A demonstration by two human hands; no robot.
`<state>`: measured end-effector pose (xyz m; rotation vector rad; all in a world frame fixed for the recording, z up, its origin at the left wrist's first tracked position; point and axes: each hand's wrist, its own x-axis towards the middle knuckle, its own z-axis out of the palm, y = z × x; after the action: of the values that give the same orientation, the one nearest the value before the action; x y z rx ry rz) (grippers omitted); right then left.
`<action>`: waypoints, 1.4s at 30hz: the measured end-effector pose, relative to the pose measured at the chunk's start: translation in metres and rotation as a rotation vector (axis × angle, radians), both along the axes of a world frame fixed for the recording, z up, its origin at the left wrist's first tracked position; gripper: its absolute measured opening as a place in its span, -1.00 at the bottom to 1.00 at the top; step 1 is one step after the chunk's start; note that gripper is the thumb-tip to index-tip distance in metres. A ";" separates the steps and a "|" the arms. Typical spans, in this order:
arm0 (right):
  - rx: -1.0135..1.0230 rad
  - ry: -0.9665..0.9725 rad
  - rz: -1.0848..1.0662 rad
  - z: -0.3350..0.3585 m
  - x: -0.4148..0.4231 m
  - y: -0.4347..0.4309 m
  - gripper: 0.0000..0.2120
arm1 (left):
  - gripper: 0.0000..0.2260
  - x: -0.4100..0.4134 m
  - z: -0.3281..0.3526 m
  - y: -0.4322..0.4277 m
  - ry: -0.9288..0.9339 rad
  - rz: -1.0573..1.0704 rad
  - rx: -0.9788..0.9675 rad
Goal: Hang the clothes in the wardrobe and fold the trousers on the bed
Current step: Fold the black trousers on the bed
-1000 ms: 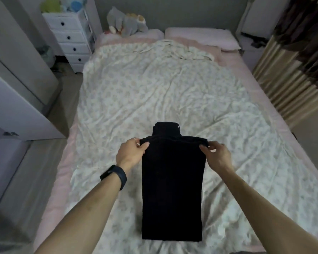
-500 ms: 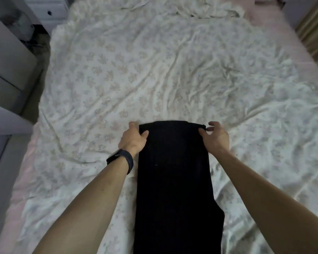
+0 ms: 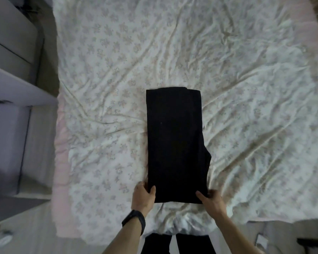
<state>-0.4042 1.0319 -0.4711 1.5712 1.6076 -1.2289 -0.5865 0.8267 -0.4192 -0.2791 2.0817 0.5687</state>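
Black trousers (image 3: 175,143) lie folded into a long rectangle on the bed (image 3: 99,88), running away from me. At the near left corner of the fold my left hand (image 3: 143,195) pinches the cloth, thumb on top, with a black band on its wrist. My right hand (image 3: 210,199) grips the near right corner the same way, thumb over the fabric and fingers under it. The far end of the trousers lies flat with nothing touching it.
A wrinkled floral sheet covers the bed, with a pink mattress edge (image 3: 61,162) at the left. Grey wardrobe panels (image 3: 11,57) stand beside the bed on the left. My dark-clad legs (image 3: 176,244) stand at the foot of the bed.
Both hands let go of the far end of the folded trousers, moved back toward me and now hold the near end. The camera has tilted further down.
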 end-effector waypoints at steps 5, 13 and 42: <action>0.030 0.070 0.119 0.033 -0.007 0.000 -0.81 | -0.61 -0.002 0.029 -0.004 -0.212 -0.050 0.068; 0.117 0.192 -0.050 0.107 -0.050 0.020 -0.61 | -0.80 -0.032 0.070 0.009 -0.120 0.360 0.245; -0.078 0.469 -0.847 -0.004 -0.218 0.049 -0.31 | -0.01 -0.346 -0.053 0.301 0.032 -0.940 -0.028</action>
<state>-0.6226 1.0809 -0.4752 2.1071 1.1005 -2.1975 -0.9326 1.1280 -0.4725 0.6752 1.9725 -0.0326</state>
